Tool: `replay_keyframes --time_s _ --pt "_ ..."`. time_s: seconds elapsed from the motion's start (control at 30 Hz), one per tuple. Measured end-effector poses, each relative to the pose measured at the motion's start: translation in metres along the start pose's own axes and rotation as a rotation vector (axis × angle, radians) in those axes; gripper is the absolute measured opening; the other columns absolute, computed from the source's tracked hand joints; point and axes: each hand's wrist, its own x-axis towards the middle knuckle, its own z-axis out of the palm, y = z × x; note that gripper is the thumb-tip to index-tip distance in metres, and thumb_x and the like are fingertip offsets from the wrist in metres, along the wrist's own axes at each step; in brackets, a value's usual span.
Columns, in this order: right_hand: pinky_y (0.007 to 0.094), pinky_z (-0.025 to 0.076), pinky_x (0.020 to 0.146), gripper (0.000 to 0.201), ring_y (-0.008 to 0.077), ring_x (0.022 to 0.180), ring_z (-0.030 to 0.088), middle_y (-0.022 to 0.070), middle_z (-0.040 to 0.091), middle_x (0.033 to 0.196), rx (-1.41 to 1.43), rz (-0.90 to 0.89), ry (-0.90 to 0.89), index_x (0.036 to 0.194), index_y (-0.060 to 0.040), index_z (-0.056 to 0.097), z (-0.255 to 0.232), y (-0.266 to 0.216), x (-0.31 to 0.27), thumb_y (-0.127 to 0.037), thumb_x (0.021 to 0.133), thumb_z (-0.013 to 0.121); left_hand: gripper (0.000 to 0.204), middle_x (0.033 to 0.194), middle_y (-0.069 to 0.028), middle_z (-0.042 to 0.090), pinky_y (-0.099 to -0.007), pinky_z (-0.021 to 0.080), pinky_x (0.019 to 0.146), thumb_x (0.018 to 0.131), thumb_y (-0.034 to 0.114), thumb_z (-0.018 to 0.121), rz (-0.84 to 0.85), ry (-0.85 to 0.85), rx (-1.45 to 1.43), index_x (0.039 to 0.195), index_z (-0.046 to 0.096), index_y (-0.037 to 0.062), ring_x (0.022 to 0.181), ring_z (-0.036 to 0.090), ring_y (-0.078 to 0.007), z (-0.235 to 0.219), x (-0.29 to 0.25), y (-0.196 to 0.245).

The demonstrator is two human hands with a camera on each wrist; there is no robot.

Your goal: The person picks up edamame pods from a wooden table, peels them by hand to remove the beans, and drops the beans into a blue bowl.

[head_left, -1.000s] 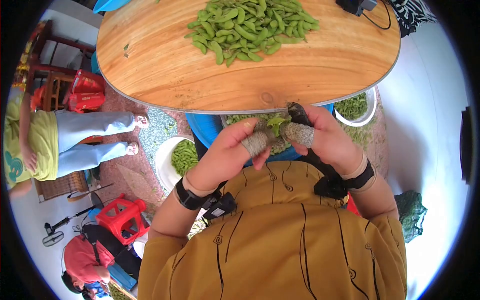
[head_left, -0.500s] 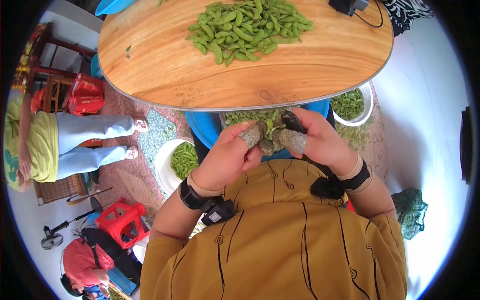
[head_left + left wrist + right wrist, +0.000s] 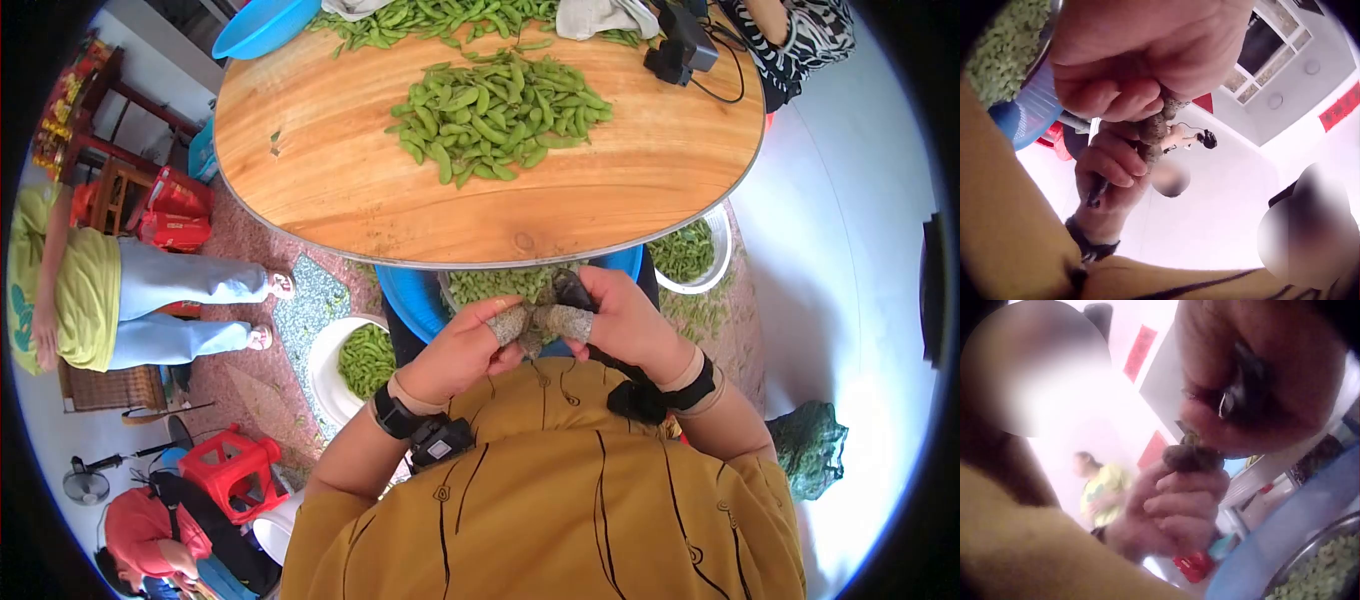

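In the head view the left hand [image 3: 445,355] and right hand [image 3: 645,325] meet just below the table's near edge. Grey wraps [image 3: 568,322] cover some fingertips, and a black piece [image 3: 572,290] is at the right hand. Between the pinching fingertips, the right wrist view shows a small bit of what looks like a green pod [image 3: 1191,437], mostly hidden. Behind the hands, a metal-rimmed container of shelled green beans [image 3: 490,286] stands in a blue basin [image 3: 408,300]. The left hand's other fingers [image 3: 1110,100] are curled in.
Green pods [image 3: 490,120] are heaped on the wooden table [image 3: 400,225]. White tubs of pods stand at left [image 3: 325,350] and right [image 3: 722,255]. A person in yellow [image 3: 85,285] stands at left; a red stool [image 3: 232,475] is lower left.
The head view has shifted, showing more of the far table, with cloths and an arm there. The fingertips have drawn closer together, covering the green pod that showed between them.
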Motion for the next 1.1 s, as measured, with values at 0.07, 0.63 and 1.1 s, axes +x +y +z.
replay_keyframes --time_s 0.07,0.63,1.1 --pt "0.0214 0.043 0.048 0.015 0.0064 0.053 0.051 -0.001 0.055 0.063 0.154 0.082 -0.14 0.1 -0.0027 0.06 -0.007 0.003 0.007 -0.005 0.085 0.06 0.023 0.062 0.0015 0.044 -0.0215 0.028 0.047 0.098 0.02 0.046 -0.024 -0.016 -0.127 0.105 0.057 0.0016 0.05 0.033 -0.0052 0.0 0.001 0.0" --pt "0.0448 0.047 0.066 0.017 0.0392 0.074 0.058 0.0199 0.057 0.077 -0.917 -0.396 -0.001 0.087 -0.0014 0.056 -0.019 -0.008 0.017 -0.009 0.075 0.065 0.014 0.059 0.0018 0.044 -0.022 0.032 0.047 0.091 0.014 0.053 -0.04 0.226 0.333 0.091 0.06 0.0024 0.051 0.04 -0.006 -0.04 -0.016 0.018" --pt "0.0465 0.047 0.066 0.014 0.0427 0.078 0.058 0.0219 0.059 0.08 -1.293 -0.554 0.467 0.087 -0.0012 0.053 -0.077 -0.046 0.089 -0.005 0.077 0.061 0.018 0.084 -0.0181 0.062 -0.0416 0.049 0.064 0.078 0.014 0.067 0.071 0.735 1.392 0.089 0.06 0.0012 0.075 0.062 -0.0335 -0.068 -0.07 0.013"
